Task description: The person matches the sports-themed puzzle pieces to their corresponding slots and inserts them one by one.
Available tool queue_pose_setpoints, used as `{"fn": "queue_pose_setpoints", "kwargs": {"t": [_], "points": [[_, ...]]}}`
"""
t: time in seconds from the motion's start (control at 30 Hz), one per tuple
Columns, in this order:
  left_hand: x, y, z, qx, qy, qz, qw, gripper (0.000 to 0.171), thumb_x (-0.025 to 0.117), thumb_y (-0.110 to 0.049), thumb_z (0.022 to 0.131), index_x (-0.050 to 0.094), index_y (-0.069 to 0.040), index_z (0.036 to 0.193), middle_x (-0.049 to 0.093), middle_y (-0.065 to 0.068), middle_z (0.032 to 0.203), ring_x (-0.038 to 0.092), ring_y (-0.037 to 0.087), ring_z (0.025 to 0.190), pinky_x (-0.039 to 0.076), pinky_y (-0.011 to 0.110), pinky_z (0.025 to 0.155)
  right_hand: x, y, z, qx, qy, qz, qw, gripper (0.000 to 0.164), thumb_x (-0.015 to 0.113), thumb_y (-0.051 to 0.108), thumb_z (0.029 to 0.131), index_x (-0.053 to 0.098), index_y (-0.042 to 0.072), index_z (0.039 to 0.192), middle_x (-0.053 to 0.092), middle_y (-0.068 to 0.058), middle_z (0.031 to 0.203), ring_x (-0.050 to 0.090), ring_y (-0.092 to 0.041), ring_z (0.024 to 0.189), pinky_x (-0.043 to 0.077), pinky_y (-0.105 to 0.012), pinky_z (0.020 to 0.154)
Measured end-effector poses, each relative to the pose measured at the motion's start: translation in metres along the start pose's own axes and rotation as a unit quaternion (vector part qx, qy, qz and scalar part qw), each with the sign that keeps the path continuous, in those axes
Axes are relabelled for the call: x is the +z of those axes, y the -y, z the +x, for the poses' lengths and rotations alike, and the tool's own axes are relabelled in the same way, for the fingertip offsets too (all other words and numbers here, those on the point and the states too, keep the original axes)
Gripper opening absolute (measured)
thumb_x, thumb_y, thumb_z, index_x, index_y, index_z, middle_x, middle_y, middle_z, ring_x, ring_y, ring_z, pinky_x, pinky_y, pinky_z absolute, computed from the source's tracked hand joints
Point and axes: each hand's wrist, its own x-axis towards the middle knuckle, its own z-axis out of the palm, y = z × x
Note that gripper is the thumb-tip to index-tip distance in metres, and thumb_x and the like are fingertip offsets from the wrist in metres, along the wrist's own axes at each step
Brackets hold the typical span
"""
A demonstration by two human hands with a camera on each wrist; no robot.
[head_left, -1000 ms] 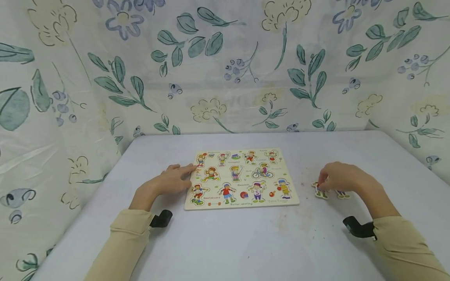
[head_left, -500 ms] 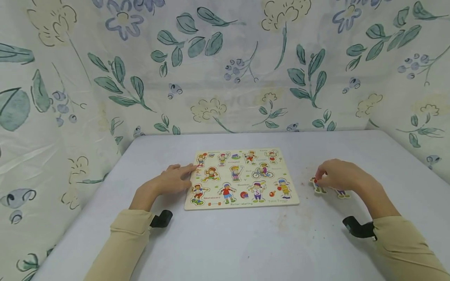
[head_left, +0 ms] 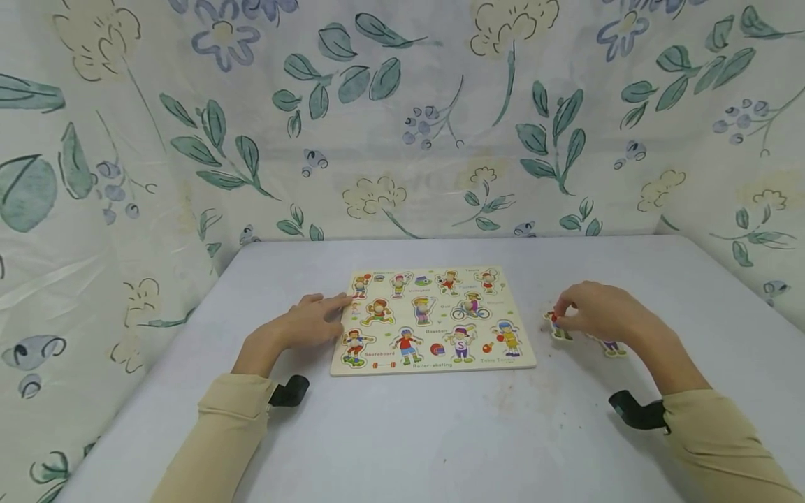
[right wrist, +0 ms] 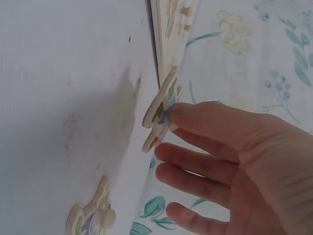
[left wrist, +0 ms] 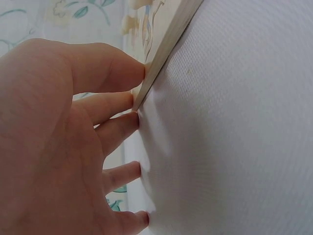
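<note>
A wooden puzzle board with printed sports figures lies on the table. My left hand rests at its left edge with fingers extended; in the left wrist view the thumb touches the board's side. To the right of the board, my right hand pinches a figure-shaped puzzle piece between thumb and finger. In the right wrist view that piece is tilted and held above the table, its grip point hidden by the thumb. A second puzzle piece lies below the right hand, partly covered by it.
The white-covered table carries small brownish stains right of the board. A floral curtain hangs behind and along the sides. The second piece has a round wooden knob. Black wrist mounts protrude from both sleeves.
My right hand has raised the pinched puzzle piece slightly and moved it left, toward the board, away from the second piece. The left hand has stayed at the board's edge.
</note>
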Motion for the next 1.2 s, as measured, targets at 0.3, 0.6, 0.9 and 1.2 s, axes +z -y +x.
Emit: {"fn": "queue_pose_setpoints", "kwargs": {"t": [0.3, 0.6, 0.9, 1.2], "points": [[-0.001, -0.003, -0.003, 0.003, 0.003, 0.004, 1.0000, 0.068, 0.052, -0.024, 0.092, 0.031, -0.014, 0.156, 0.023, 0.012, 0.163, 0.009, 0.047, 0.148, 0.012, 0.073, 0.112, 0.000, 0.010, 0.000, -0.013, -0.033, -0.004, 0.999, 0.018, 0.072, 0.023, 0.089, 0.074, 0.010, 0.101, 0.069, -0.011, 0.107, 0.059, -0.025, 0.090, 0.055, -0.044, 0.079], [-0.002, -0.003, -0.002, 0.009, 0.006, 0.011, 0.9999, 0.067, 0.051, -0.024, 0.092, 0.031, -0.014, 0.156, 0.023, 0.012, 0.163, 0.009, 0.047, 0.148, 0.011, 0.072, 0.112, -0.005, 0.022, -0.002, -0.047, -0.077, -0.024, 0.996, 0.014, 0.073, 0.022, 0.089, 0.076, 0.011, 0.097, 0.071, -0.010, 0.106, 0.062, -0.027, 0.095, 0.054, -0.048, 0.083], [-0.003, -0.003, -0.002, 0.012, 0.008, 0.006, 0.9999, 0.066, 0.050, -0.023, 0.092, 0.032, -0.014, 0.155, 0.023, 0.012, 0.163, 0.008, 0.046, 0.149, 0.009, 0.072, 0.113, -0.012, 0.045, 0.003, -0.061, -0.085, -0.042, 0.994, 0.013, 0.073, 0.021, 0.089, 0.077, 0.013, 0.098, 0.071, -0.010, 0.108, 0.061, -0.026, 0.093, 0.054, -0.044, 0.079], [-0.002, -0.004, -0.001, 0.007, 0.007, 0.004, 0.9999, 0.067, 0.050, -0.023, 0.092, 0.031, -0.015, 0.156, 0.022, 0.010, 0.164, 0.008, 0.046, 0.149, 0.009, 0.071, 0.113, -0.006, 0.070, 0.016, -0.082, -0.086, -0.046, 0.992, 0.011, 0.074, 0.021, 0.088, 0.077, 0.014, 0.097, 0.070, -0.007, 0.108, 0.060, -0.024, 0.092, 0.053, -0.042, 0.081]]}}
